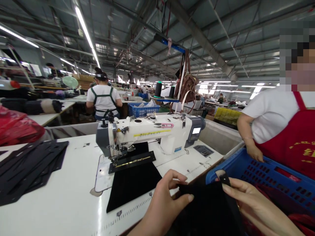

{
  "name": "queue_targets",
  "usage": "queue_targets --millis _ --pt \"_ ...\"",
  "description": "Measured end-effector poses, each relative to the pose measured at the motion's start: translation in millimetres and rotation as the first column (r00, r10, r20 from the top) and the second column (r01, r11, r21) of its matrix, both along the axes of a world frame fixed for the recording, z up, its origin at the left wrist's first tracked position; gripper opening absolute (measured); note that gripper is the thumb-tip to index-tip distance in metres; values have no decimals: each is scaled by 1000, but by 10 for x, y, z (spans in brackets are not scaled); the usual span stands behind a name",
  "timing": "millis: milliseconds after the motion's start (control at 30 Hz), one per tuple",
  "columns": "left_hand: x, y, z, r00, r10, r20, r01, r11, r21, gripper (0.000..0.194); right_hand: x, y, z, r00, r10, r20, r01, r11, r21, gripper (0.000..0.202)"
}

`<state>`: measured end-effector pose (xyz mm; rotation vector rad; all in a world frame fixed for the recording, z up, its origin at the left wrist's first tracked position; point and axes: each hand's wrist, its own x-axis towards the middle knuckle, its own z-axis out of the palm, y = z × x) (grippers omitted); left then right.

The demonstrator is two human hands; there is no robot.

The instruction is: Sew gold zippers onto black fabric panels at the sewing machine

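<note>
My left hand [169, 200] pinches the upper left edge of a black fabric piece [206, 206] at the table's front edge. My right hand [246, 196] grips the same piece at its upper right corner, where a dark strip with a small hole shows. Beyond my hands, a white sewing machine [147, 131] stands on the white table [61, 196]. Another black fabric panel [135, 183] lies under its needle area, with a dark strip bearing a gold zipper [134, 162] across it.
Dark cut pieces [31, 167] lie stacked at the left. A blue basket [246, 167] stands at the right, beside a person in a red apron [290, 137] whose hand is at its rim. Thread cones [158, 89] stand behind the machine. Another person [103, 95] sits farther back.
</note>
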<state>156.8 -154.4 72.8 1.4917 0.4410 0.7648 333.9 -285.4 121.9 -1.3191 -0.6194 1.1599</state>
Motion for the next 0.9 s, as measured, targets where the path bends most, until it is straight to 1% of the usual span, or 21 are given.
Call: queue_targets --millis 67,133,200,267,300,367,433,467,533,567,633,700,800,900 --pt "-6 -32 -66 998 37 43 -33 996 -86 31 25 -8 -26 999 -32 1 32 999 -8 27" --pt "12 -79 -105 991 89 99 -75 987 -139 29 44 -8 -49 998 -70 11 70 998 0 28" --pt "37 -126 -130 979 136 155 -111 981 -160 29 55 -1 -66 993 -118 28 117 993 13 30" --pt "56 -167 -159 967 172 187 -145 978 -148 27 51 7 -74 984 -177 36 177 984 24 31" --pt "62 -184 -178 960 191 202 -171 979 -113 24 41 10 -73 978 -205 34 204 978 32 31" --pt "72 -210 -226 944 221 243 -236 971 31 17 9 12 -61 971 -238 20 236 970 56 31" --pt "82 -216 -278 932 243 271 -298 936 185 11 -30 10 -38 973 -232 12 230 970 78 31" --pt "87 -211 -299 926 259 274 -326 915 238 11 -48 9 -25 975 -222 14 220 972 85 31" --pt "94 -184 -317 918 299 259 -371 879 300 17 -77 6 -4 978 -205 31 201 975 98 30" --pt "93 -162 -309 921 302 246 -373 867 330 16 -87 4 2 979 -201 44 196 975 102 30" --pt "77 -110 -260 936 273 222 -343 847 407 7 -95 2 5 975 -203 84 194 975 104 30" --pt "47 -56 -184 956 222 191 -287 844 454 8 -92 -1 -4 968 -212 133 200 975 95 31" --pt "-3 7 -87 977 175 122 -212 874 438 10 -78 -10 -33 958 -221 185 210 975 78 30" --pt "-31 39 -61 989 136 55 -147 917 371 11 -59 -17 -63 960 -213 183 202 976 76 29"
